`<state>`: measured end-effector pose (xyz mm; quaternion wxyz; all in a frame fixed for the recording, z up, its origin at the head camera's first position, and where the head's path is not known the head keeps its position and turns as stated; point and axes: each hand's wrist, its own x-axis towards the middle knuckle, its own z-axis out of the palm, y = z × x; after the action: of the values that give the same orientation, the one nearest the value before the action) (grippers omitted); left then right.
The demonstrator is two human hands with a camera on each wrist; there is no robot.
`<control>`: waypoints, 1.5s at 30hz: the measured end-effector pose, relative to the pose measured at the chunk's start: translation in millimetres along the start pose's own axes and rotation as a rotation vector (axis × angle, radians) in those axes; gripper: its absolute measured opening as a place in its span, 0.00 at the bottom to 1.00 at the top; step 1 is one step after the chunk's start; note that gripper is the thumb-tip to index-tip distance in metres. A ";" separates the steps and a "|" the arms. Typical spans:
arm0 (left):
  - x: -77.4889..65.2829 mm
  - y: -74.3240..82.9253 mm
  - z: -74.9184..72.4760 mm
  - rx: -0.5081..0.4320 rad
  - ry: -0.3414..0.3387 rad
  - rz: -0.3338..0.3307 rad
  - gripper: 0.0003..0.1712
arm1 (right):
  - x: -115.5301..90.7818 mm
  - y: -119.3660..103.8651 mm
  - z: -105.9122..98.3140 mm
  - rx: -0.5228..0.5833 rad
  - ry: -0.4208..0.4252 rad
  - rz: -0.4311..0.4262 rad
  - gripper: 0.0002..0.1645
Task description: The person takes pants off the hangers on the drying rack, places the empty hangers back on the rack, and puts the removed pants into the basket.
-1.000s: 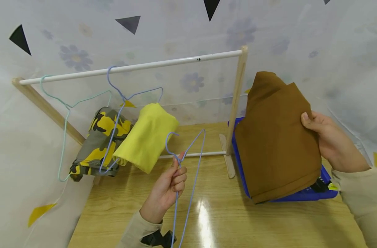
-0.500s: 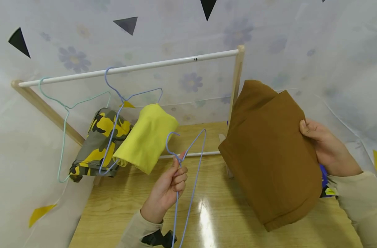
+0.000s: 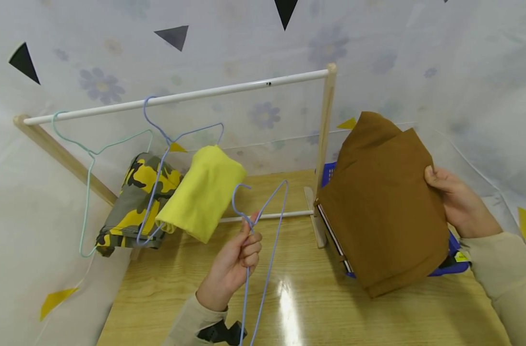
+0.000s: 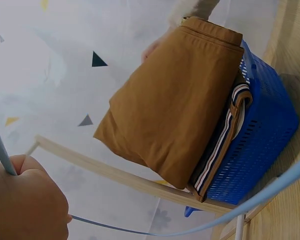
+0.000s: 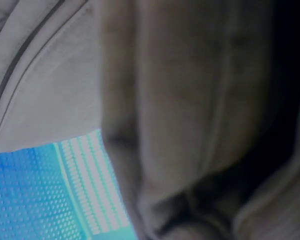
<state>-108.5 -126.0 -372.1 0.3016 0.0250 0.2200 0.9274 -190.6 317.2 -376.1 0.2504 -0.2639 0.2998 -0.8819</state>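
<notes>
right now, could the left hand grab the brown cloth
Probably not right away: the left hand is busy gripping a blue hanger. Otherwise the side of the brown cloth facing it looks free, with only that hanger seeming to lie between them.

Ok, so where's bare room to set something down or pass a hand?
The table is bare between the held hanger and the brown garment, and left of the left hand, in front of the hung yellow cloth. The rail is bare from the yellow cloth's hanger to the right post. Crowded: the rail's left half and around the blue basket.
</notes>
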 end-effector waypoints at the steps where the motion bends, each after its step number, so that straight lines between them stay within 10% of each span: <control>1: 0.4 -0.2 0.0 -0.001 0.000 -0.002 0.28 | -0.7 -0.7 -3.3 -0.003 0.009 0.005 0.32; 30: 3.9 -2.4 -3.5 0.005 -0.010 -0.016 0.29 | -40.4 -18.4 -36.0 -0.526 0.584 0.109 0.17; 45: 3.4 -1.7 -7.0 0.004 0.002 -0.016 0.30 | -47.7 -17.2 -53.9 -0.585 0.705 0.150 0.11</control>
<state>-111.6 -125.5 -379.4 0.3088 0.0230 0.2224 0.9245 -193.6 379.1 -416.5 0.1113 0.0150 0.6212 -0.7756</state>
